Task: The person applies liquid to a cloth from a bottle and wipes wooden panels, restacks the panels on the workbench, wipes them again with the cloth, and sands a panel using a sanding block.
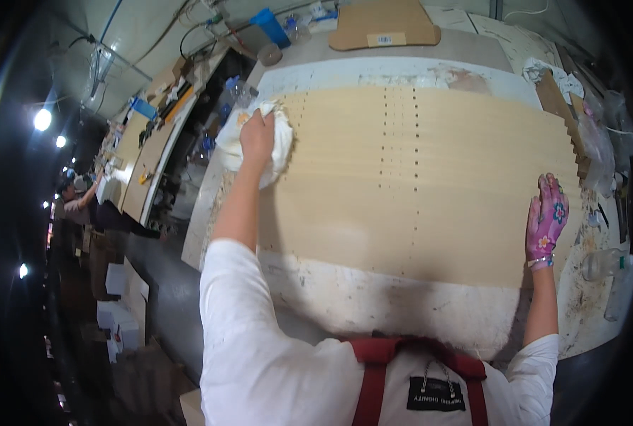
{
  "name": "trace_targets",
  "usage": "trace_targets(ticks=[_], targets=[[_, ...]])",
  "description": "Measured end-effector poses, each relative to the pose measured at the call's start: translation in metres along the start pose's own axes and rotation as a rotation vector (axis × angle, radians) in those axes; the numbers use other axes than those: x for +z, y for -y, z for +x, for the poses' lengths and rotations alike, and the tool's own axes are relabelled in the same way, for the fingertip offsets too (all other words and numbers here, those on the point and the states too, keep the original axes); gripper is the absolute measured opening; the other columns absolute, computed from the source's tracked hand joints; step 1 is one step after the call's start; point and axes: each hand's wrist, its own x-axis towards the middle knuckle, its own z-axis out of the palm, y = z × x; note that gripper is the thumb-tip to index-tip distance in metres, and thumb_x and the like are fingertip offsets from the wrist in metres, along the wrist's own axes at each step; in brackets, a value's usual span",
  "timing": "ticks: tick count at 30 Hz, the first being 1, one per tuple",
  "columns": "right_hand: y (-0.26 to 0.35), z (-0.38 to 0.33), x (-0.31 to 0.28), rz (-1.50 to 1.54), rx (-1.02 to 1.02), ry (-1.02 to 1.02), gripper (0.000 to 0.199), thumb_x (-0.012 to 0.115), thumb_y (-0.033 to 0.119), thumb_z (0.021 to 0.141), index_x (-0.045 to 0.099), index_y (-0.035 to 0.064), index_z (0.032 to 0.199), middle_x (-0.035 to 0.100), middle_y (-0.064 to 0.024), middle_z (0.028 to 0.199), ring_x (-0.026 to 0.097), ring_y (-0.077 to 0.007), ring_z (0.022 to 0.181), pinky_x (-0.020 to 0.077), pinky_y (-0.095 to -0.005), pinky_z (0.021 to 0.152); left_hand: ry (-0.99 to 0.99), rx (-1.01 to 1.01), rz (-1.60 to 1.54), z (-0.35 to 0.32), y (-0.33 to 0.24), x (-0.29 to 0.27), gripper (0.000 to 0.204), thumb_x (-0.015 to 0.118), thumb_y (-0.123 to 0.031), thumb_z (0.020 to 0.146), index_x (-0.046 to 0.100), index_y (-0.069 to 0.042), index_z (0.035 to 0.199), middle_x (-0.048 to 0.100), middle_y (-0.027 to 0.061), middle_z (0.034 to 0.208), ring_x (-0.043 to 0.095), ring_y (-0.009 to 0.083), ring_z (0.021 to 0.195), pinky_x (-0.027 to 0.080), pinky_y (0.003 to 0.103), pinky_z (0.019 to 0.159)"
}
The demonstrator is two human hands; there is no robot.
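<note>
So my left hand (257,135) was bunched around a crumpled white cloth (274,145), fingers closed on it and pressing it down onto the upper left corner of the big pale tan wooden panel (430,184) with rows of small drilled holes. That panel lay flat across the paint-stained white worktable (373,302), filling the middle of the frame. My right hand (546,220), in a pink flowery glove, was spread flat and open on the panel's right edge, gripping nothing. A brown cardboard piece (384,27) sat at the top, and another person (72,202) worked at far left.
</note>
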Motion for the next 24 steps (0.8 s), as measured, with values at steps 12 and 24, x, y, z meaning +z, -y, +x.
trace_targets(ticks=[12, 24], targets=[[-0.005, -0.001, 0.001, -0.023, -0.022, 0.022, 0.043, 0.038, 0.023, 0.09, 0.049, 0.0056, 0.128, 0.047, -0.0129, 0.133, 0.041, -0.0273, 0.126, 0.0257, -0.0417, 0.104, 0.002, 0.186, -0.162, -0.024, -0.025, 0.075, 0.042, 0.058, -0.033, 0.084, 0.053, 0.005, 0.103, 0.06, 0.0246, 0.097, 0.055, 0.0403, 0.094, 0.042, 0.047, 0.081], [0.011, 0.001, -0.004, 0.011, 0.007, 0.049, 0.041, 0.043, 0.022, 0.087, 0.052, 0.005, 0.123, 0.048, -0.0144, 0.13, 0.043, -0.0301, 0.121, 0.0247, -0.0432, 0.104, -0.119, 0.841, -0.169, -0.063, -0.248, 0.168, 0.054, 0.052, -0.038, 0.084, 0.046, -0.002, 0.124, 0.052, 0.0206, 0.12, 0.049, 0.0353, 0.112, 0.039, 0.043, 0.093]])
